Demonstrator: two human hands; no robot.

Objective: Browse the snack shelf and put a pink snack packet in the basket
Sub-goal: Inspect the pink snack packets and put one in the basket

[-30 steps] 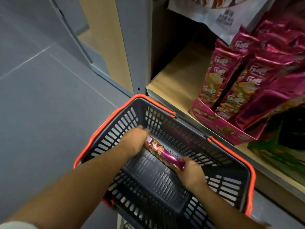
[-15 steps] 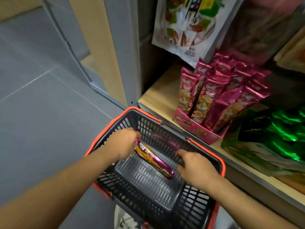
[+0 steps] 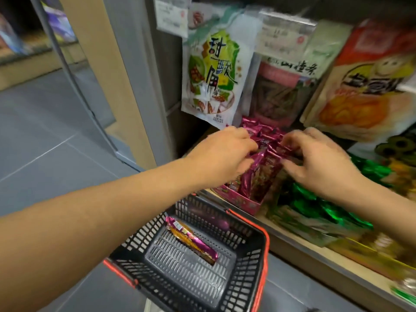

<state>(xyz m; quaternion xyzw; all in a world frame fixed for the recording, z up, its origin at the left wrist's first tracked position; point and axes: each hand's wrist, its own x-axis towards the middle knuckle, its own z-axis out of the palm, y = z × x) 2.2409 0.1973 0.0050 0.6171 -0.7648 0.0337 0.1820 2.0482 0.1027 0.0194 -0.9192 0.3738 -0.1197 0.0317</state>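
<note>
- The left hand (image 3: pixel 227 152) reaches over the shelf, fingers curled down into the tops of the standing pink packets (image 3: pixel 265 154); whether it actually grips one cannot be told.
- The right hand (image 3: pixel 319 161) sits just beside it, fingers bent and pinching at the crimped foil tops of the same packets.
- Those packets are glossy magenta foil, long and narrow, upright in a pink cardboard display box (image 3: pixel 238 200) on the wooden shelf (image 3: pixel 299 242).
- The pink snack packet (image 3: pixel 191 240) lies flat and diagonal on the slotted floor of the basket (image 3: pixel 238 273), below both hands and well apart from them.
- The basket is black latticed plastic with an orange rim.
- Shiny green packets (image 3: pixel 315 206) lie right of the box.
</note>
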